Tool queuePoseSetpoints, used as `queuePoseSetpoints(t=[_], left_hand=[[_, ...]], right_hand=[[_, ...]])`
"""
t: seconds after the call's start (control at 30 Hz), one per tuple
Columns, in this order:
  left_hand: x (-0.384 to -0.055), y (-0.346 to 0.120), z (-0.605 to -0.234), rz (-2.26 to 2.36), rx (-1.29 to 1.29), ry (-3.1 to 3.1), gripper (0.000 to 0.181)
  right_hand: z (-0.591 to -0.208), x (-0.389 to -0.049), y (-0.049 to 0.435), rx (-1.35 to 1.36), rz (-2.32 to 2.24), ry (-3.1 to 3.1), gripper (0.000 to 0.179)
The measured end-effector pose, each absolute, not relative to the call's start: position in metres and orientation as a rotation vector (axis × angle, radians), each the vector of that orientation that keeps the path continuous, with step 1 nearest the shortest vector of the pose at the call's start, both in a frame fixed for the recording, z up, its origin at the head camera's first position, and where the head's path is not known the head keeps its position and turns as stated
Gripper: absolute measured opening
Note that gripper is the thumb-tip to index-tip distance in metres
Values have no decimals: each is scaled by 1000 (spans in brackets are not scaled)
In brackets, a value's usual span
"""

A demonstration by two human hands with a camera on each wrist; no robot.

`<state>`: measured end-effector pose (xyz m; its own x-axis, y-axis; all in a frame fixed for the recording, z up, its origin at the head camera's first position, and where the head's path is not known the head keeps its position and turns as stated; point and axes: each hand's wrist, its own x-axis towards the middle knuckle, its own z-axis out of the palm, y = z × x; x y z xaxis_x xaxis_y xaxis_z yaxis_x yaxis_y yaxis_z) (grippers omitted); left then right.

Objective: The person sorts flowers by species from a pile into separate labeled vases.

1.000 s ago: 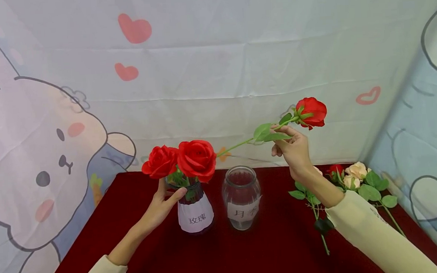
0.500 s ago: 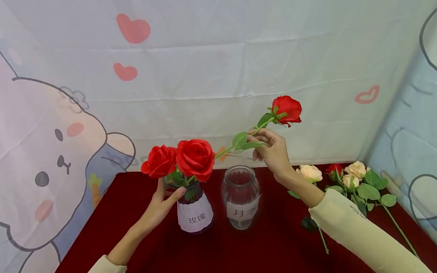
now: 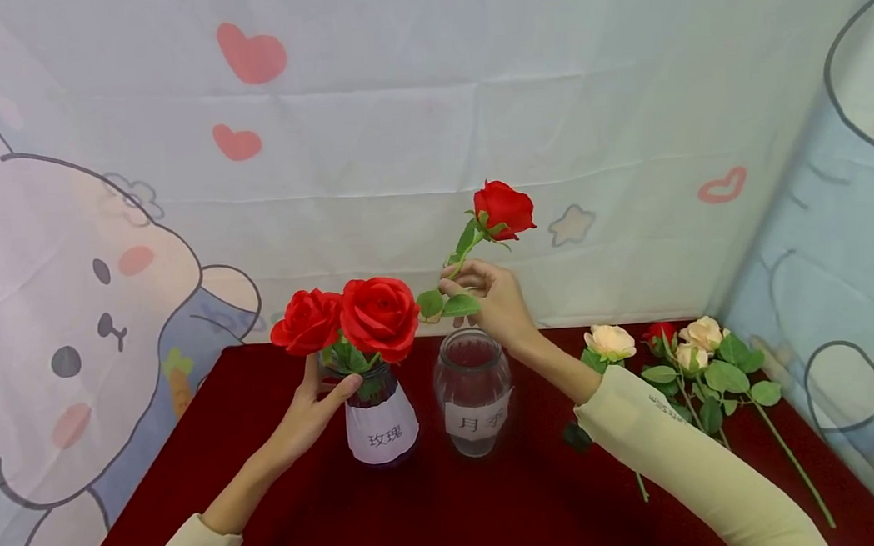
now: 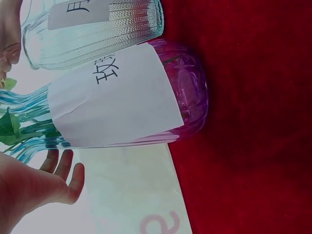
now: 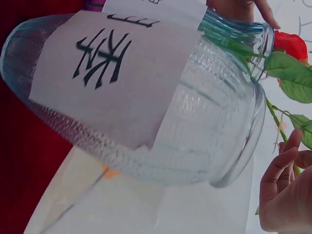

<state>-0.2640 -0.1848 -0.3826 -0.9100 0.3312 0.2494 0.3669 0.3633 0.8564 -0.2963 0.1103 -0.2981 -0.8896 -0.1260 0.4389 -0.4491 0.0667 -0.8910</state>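
Note:
My left hand (image 3: 304, 410) holds the neck of a glass vase (image 4: 180, 92) with a purple base and a white paper label, thumb in front and other fingers behind. Two red roses (image 3: 380, 320) stand in this vase. To its right, up over a clear glass jar (image 3: 472, 388), my right hand (image 3: 501, 304) pinches the green stem of another red rose (image 3: 504, 210). That stem slants down left toward the vase mouth, its lower end hidden behind the standing roses in the head view. The right wrist view shows the clear jar's label and the stem (image 5: 275, 117) beyond its rim.
At the table's right lie several cut flowers: peach roses (image 3: 611, 342) and a red one (image 3: 661, 332), with long leafy stems. A printed cloth backdrop (image 3: 369, 143) rises behind the dark red tablecloth (image 3: 422, 516). My right forearm crosses over one stem.
My right hand has carried the red rose leftward from the right side to above the clear jar, its stem now steeper. My left hand keeps its hold on the vase.

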Motion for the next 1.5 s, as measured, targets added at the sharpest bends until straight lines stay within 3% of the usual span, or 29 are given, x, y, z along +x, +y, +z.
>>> queuePoseSetpoints(t=[0.67, 1.07, 1.27, 1.5], left_hand=[[-261, -183, -379, -1636, -621, -2583, 86], [-263, -183, -380, -1652, -629, -2567, 88], [-263, -183, -380, -1656, -627, -2570, 88], [-264, -183, -380, -1662, -629, -2558, 89]], right_hand=[[-306, -299, 85, 763, 1681, -2295, 17], [-314, -299, 76, 758, 1582, -2456, 23], [-314, -300, 78, 757, 1608, -2479, 34], [-316, -301, 78, 745, 1735, -2430, 30]])
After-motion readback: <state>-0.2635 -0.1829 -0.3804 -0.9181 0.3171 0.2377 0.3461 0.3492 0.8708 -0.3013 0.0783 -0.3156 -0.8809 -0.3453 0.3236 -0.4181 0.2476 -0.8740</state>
